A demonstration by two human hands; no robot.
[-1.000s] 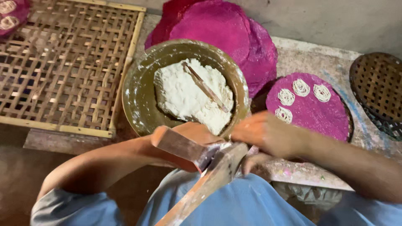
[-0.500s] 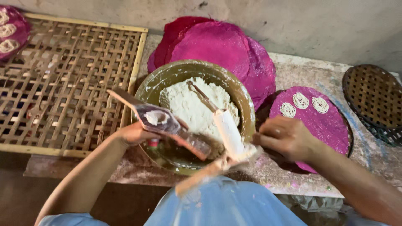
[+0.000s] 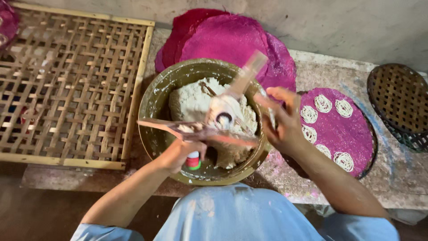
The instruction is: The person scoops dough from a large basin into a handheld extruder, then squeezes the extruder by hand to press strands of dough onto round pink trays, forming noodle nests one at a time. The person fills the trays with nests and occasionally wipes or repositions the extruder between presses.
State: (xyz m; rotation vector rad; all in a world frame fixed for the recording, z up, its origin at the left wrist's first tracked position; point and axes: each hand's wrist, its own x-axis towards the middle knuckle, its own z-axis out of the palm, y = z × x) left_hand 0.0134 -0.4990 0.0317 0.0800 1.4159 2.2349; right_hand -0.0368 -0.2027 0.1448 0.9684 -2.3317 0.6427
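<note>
While the left hand [image 3: 178, 154] grips the wooden press [image 3: 209, 127] over the dough bowl [image 3: 154, 105], the right hand [image 3: 281, 120] closes on its handle, apparently refilling; next likely needs dough [image 3: 191, 102] packed in.

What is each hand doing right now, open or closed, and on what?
Left hand: closed around the dough-smeared wooden hand press over the olive round bowl.
Right hand: closed on the press's upper handle.

A woven bamboo tray [image 3: 71, 85], stacked magenta mats [image 3: 232, 40] and a dark wicker basket [image 3: 399, 105] sit nearby.
</note>
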